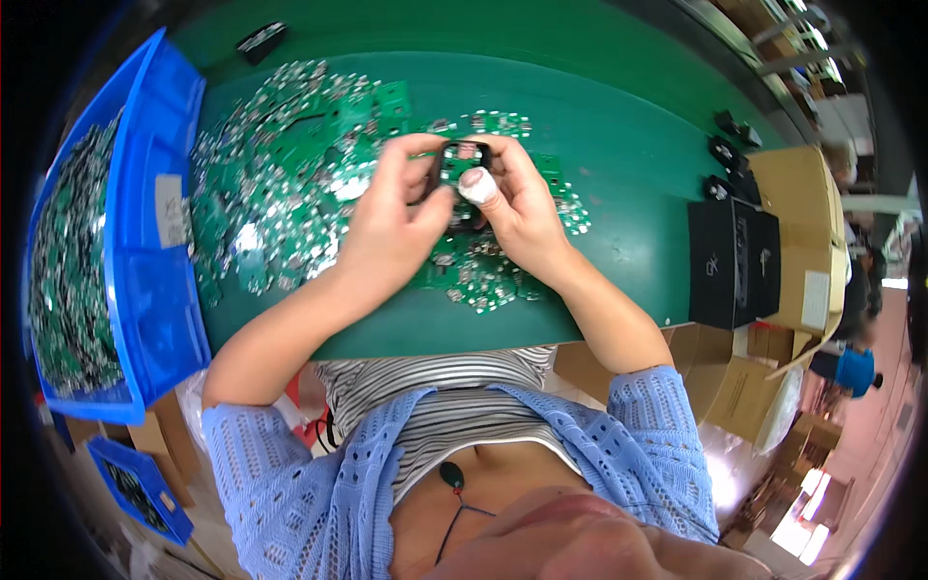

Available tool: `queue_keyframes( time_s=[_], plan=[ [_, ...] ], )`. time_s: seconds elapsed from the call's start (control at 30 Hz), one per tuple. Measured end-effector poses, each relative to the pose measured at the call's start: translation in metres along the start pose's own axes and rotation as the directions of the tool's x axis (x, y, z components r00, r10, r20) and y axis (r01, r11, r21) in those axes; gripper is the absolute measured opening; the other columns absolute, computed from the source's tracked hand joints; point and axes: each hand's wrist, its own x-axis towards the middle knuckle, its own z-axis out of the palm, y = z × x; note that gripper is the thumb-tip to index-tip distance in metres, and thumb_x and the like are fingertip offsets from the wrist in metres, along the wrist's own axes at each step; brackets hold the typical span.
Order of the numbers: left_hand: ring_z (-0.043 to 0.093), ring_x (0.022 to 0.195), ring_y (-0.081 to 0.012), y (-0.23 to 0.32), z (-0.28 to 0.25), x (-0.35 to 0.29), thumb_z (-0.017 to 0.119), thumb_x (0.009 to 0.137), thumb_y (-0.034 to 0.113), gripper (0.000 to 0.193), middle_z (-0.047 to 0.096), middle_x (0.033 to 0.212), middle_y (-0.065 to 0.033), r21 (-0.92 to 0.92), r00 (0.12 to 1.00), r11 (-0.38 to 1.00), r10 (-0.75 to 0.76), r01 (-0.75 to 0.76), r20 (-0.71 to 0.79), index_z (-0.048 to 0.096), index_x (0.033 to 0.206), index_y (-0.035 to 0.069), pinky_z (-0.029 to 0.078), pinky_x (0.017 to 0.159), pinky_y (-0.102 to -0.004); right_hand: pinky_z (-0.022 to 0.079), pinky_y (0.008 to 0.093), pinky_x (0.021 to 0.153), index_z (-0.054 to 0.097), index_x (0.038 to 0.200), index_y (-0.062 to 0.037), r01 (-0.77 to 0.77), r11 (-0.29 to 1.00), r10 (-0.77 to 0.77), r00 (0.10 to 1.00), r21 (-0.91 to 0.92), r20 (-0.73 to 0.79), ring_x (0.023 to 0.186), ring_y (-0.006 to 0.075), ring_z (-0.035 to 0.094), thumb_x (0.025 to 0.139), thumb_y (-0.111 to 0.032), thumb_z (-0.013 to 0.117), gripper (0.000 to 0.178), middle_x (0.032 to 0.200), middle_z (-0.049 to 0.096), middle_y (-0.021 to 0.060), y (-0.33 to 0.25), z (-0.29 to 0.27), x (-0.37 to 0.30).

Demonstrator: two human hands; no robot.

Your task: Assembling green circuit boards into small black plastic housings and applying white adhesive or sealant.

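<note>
Evidently both hands share one small thing: the left hand (387, 227) curls its fingers and thumb about the left side of a black casing (450, 174), while the right hand (525, 215) grips its right side, thumb laid across the front. That thumb wears a white wrap (478, 189). The casing is a rounded rectangle with a dark rim and green circuitry showing inside; finer detail is blurred. It is held between the hands above the near-middle of a green table (619, 184).

Around and beneath the hands lie loose green circuit boards (290, 184), spread thickest to the left. Beyond them, at the left edge, stands a blue bin (159, 290) filled with more boards, a pale label (171, 211) on its side. To the right sit small dark pieces (725, 153), a black box (713, 266) and an open cardboard carton (810, 232). Farther off, a person in blue (856, 370) appears in a pinkish room.
</note>
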Motion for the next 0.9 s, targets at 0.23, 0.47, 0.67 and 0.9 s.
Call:
queue_keyframes(
  time_s=[0.23, 0.47, 0.67, 0.9],
  plan=[
    [0.059, 0.076, -0.0149, 0.005, -0.036, 0.113, 0.052, 0.086, 0.013, 0.03, 0.057, 0.095, -0.0116, 0.271, 1.0, 0.962, -0.028, 0.028, -0.006, 0.05, 0.111, -0.004, 0.055, 0.06, -0.0278, 0.044, 0.0241, 0.058, 0.047, 0.111, -0.0034, -0.035, 0.936, 0.0, 0.995, -0.351, -0.099, 0.068, 0.0092, 0.052, 0.083, -0.017, 0.058, 0.033, 0.082, 0.055, 0.0042, -0.033, -0.072, 0.014],
    [0.06, 0.077, -0.0181, -0.032, -0.09, 0.223, 0.06, 0.08, 0.023, 0.037, 0.061, 0.091, -0.0117, 0.688, 0.967, 0.685, -0.101, 0.238, -0.234, 0.052, 0.107, -0.001, 0.051, 0.061, -0.0295, 0.046, 0.0336, 0.078, 0.057, 0.108, -0.0151, -0.327, -0.103, 0.022, 0.943, -0.939, -0.331, 0.09, 0.0222, 0.058, 0.078, -0.02, 0.057, 0.03, 0.096, 0.059, 0.0069, -0.057, -0.285, 0.05],
    [0.05, 0.103, -0.0287, -0.038, -0.102, 0.218, 0.057, 0.082, 0.024, 0.037, 0.056, 0.103, -0.0156, 0.976, 0.842, 0.203, 0.538, -0.076, -0.046, 0.051, 0.112, 0.002, 0.039, 0.09, -0.0385, 0.039, 0.0346, 0.093, 0.038, 0.13, -0.0242, -0.41, -0.582, 0.352, 0.652, -0.702, -0.672, 0.119, 0.0311, 0.04, 0.067, 0.001, 0.055, 0.07, 0.127, 0.044, 0.0092, -0.04, -0.393, 0.04],
    [0.045, 0.113, -0.0223, -0.009, -0.065, 0.177, 0.051, 0.085, 0.011, 0.032, 0.048, 0.119, -0.0107, 0.842, 0.898, 0.493, 0.44, -0.22, -0.023, 0.048, 0.116, 0.003, 0.037, 0.094, -0.034, 0.04, 0.0368, 0.089, 0.04, 0.129, -0.0164, -0.547, 0.298, 0.146, 0.836, -0.782, -0.528, 0.108, 0.0323, 0.049, 0.072, -0.013, 0.058, 0.06, 0.123, 0.047, 0.0174, 0.012, -0.541, 0.056]
  ],
)
